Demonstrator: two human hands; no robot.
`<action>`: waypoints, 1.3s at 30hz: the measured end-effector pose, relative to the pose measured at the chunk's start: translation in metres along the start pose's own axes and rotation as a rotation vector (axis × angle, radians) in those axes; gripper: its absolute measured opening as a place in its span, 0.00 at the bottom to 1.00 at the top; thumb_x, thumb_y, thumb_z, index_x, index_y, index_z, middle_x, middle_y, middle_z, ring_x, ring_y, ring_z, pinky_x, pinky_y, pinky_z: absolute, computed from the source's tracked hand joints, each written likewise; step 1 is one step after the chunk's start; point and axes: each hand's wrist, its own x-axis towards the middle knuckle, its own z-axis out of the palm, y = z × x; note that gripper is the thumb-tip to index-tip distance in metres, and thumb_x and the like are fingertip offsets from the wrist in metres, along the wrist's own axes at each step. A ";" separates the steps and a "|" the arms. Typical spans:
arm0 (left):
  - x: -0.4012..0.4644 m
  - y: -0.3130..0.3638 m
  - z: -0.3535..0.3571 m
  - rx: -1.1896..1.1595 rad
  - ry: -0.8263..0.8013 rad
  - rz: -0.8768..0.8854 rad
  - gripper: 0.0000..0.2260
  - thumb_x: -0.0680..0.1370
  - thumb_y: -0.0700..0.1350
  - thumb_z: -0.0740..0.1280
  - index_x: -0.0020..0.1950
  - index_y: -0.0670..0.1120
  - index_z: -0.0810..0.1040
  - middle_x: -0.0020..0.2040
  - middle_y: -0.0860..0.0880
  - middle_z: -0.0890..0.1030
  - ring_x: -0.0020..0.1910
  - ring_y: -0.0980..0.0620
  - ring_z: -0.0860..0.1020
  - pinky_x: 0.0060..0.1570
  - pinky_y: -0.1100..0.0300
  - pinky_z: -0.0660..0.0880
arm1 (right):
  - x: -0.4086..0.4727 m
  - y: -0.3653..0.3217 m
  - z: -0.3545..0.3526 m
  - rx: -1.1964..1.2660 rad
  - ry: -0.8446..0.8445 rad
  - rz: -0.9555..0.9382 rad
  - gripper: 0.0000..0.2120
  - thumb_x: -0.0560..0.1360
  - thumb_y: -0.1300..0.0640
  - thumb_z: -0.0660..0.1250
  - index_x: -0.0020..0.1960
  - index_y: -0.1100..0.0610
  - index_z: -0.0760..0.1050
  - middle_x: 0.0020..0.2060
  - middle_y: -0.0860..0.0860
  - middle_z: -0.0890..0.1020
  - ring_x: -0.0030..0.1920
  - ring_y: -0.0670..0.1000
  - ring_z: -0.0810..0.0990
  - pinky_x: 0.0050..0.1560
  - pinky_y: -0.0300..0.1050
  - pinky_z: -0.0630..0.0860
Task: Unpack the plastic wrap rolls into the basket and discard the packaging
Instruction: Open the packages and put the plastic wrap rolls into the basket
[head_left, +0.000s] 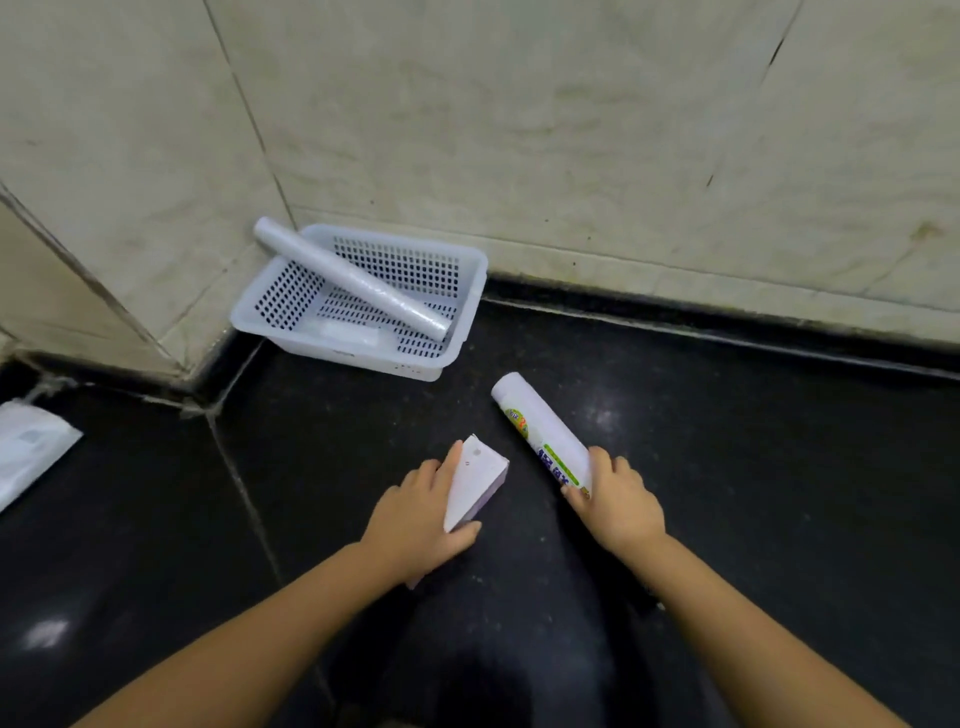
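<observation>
While my right hand (621, 501) curls over the near end of the labelled roll (543, 434), fingers closed around it, my left hand (423, 512) clamps the long purple-and-white carton (475, 486), thumb under its edge and fingers over the top; the two hands sit near each other, the carton just left of the roll, both low over the dark floor (753, 467). The roll's far end points away from my right fingers toward the white basket (470, 291); the basket stands ahead and to the left of both hands, tucked into the corner of the tiled wall (571, 130), with one clear roll (348, 278) lying slantwise inside, its upper end sticking out over the far left rim; a flatter pale thing under it I cannot identify. Far to the left of my left hand lies a white plastic bag (31, 447). As I judge it, holding the roll only at one end invites it to tip or slip; dropped in carelessly, it could strike the leaning roll and knock it over the rim; the light basket might also skid.
</observation>
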 end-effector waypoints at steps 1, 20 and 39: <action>0.006 0.007 -0.003 -0.017 -0.008 -0.046 0.42 0.72 0.63 0.62 0.76 0.48 0.43 0.66 0.47 0.68 0.62 0.47 0.71 0.53 0.51 0.74 | -0.001 0.001 -0.001 0.011 -0.012 0.005 0.28 0.75 0.42 0.61 0.69 0.53 0.60 0.62 0.56 0.71 0.63 0.59 0.71 0.57 0.55 0.74; -0.004 0.063 -0.090 -0.272 0.416 0.378 0.27 0.71 0.48 0.69 0.68 0.49 0.66 0.61 0.52 0.75 0.59 0.53 0.72 0.60 0.60 0.65 | -0.031 -0.034 -0.110 0.615 -0.164 -0.441 0.24 0.72 0.43 0.63 0.67 0.44 0.67 0.49 0.44 0.80 0.48 0.44 0.81 0.41 0.38 0.81; -0.001 0.060 -0.120 -0.284 0.326 0.415 0.26 0.73 0.53 0.67 0.68 0.58 0.60 0.61 0.61 0.68 0.60 0.65 0.64 0.58 0.77 0.57 | -0.030 -0.034 -0.138 0.765 -0.133 -0.466 0.15 0.76 0.56 0.60 0.62 0.51 0.72 0.49 0.51 0.81 0.43 0.46 0.83 0.40 0.49 0.84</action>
